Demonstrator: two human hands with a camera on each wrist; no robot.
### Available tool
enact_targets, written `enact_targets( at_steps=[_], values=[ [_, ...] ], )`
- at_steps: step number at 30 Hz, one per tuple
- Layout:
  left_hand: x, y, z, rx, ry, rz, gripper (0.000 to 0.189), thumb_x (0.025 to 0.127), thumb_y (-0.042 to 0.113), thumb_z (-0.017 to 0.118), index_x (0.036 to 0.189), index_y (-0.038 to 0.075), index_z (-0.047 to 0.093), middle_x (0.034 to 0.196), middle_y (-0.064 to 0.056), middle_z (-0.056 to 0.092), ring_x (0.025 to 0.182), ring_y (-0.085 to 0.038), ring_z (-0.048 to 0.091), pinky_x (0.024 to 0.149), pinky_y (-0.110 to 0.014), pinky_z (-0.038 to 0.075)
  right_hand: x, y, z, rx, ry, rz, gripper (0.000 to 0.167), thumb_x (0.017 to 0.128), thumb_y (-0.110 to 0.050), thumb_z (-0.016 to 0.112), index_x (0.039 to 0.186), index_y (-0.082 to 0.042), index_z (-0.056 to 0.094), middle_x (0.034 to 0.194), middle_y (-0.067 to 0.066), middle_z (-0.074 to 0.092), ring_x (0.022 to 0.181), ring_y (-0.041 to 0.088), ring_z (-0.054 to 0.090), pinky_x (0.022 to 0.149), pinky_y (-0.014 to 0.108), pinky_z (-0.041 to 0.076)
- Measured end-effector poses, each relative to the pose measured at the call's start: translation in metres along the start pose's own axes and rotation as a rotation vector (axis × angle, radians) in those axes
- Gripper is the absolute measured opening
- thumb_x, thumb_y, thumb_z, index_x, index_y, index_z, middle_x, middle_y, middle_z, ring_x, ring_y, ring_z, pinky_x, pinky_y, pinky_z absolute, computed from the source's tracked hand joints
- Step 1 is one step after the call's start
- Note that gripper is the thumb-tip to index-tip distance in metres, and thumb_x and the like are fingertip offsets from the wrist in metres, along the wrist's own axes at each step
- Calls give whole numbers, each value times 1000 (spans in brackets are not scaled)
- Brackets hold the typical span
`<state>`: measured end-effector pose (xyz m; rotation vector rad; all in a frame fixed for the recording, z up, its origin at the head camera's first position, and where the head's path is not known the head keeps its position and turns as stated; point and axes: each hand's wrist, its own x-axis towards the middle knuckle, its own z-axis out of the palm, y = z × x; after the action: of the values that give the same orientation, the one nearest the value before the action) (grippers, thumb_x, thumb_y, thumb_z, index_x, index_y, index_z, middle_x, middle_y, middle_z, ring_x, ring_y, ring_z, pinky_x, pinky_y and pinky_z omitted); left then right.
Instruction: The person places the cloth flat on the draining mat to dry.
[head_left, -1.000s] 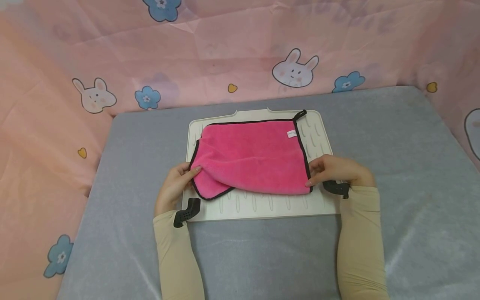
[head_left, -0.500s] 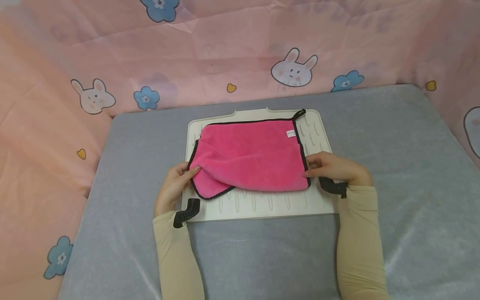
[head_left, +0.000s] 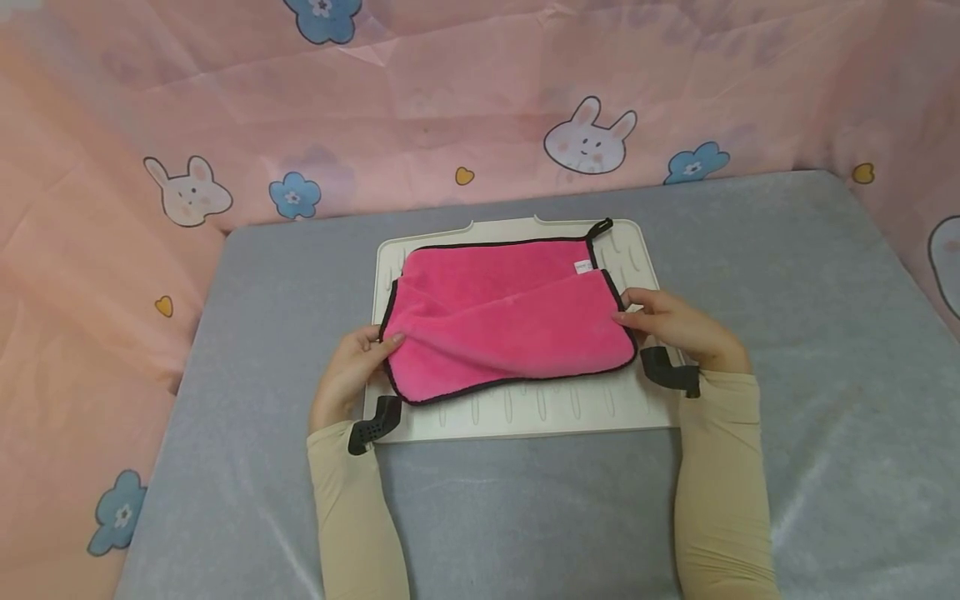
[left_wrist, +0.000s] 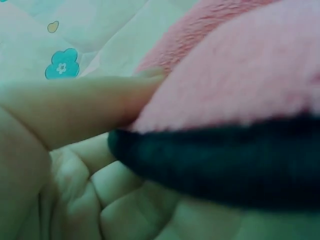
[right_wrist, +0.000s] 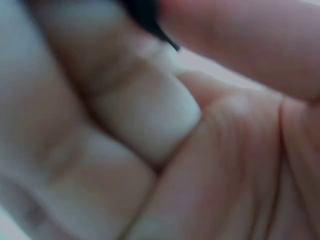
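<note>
A pink towel (head_left: 495, 308) with black edging lies folded over itself on a cream ribbed tray (head_left: 525, 417). Its black hanging loop points to the far right, beside a small white label (head_left: 583, 267). At the towel's left edge, my left hand (head_left: 352, 367) pinches the cloth, thumb on top and fingers beneath. The left wrist view shows that thumb (left_wrist: 90, 102) pressing the pink pile above the black edging. My right hand (head_left: 678, 325) pinches the right edge of the upper layer. In the right wrist view, curled fingers fill the picture and only a dark bit of edging shows.
The tray sits on a table with a grey cloth (head_left: 525, 517). A pink curtain (head_left: 420, 125) printed with rabbits and flowers hangs behind and at both sides. Black camera mounts (head_left: 375, 425) are strapped at both wrists, over beige sleeves.
My right hand has moved away from me, drawing the upper layer's right edge up and outward. The towel's near black edge now shows along the front. My left hand has stayed in place.
</note>
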<state>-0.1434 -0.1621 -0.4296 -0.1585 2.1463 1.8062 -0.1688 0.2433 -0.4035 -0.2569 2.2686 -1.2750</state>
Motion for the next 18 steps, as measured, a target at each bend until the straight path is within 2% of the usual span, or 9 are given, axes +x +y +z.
enact_targets(
  at_steps=[2, 5, 7, 9, 14, 18],
  values=[
    [-1, -1, -2, 32, -36, -11, 28, 95, 14, 56, 105, -12, 54, 65, 0, 65, 54, -8, 62, 56, -23, 50, 1, 0, 1, -37, -19, 20, 18, 98, -16, 50, 94, 1, 46, 65, 4, 51, 61, 14, 53, 64, 28, 39],
    [-2, -3, -6, 68, -82, -30, 28, 95, 11, 56, 108, -14, 53, 71, -4, 67, 57, -10, 65, 60, -24, 53, 4, 1, 3, -49, -21, 38, 19, 97, -17, 51, 94, 1, 46, 66, 3, 56, 62, 15, 55, 65, 28, 41],
    [-3, -4, -9, 93, -96, -28, 29, 95, 10, 56, 109, -15, 52, 72, -5, 67, 56, -9, 64, 59, -23, 53, 6, 2, 5, -45, -12, 37, 20, 96, -18, 53, 97, 2, 47, 71, 5, 62, 67, 17, 60, 69, 30, 43],
    [-3, -5, -11, 111, -91, -29, 30, 95, 10, 56, 110, -15, 52, 72, -4, 66, 54, -8, 63, 58, -22, 53, 8, 2, 6, -55, -14, 30, 22, 94, -18, 56, 98, 2, 49, 71, 5, 63, 67, 16, 60, 68, 30, 44],
    [-3, -7, -12, 169, -79, -23, 27, 93, 13, 59, 104, -11, 55, 67, 0, 62, 49, -6, 58, 55, -21, 51, 8, 3, 5, -100, -46, -22, 23, 89, -17, 64, 90, 2, 51, 56, 1, 45, 49, 9, 40, 52, 26, 32],
    [-2, -8, -11, 246, -103, -12, 23, 90, 16, 64, 93, -7, 58, 57, 3, 53, 45, -6, 51, 52, -20, 46, 1, 5, 2, -132, -49, -41, 24, 88, -15, 64, 80, -2, 47, 53, -2, 35, 46, 6, 30, 48, 25, 27]
  ],
)
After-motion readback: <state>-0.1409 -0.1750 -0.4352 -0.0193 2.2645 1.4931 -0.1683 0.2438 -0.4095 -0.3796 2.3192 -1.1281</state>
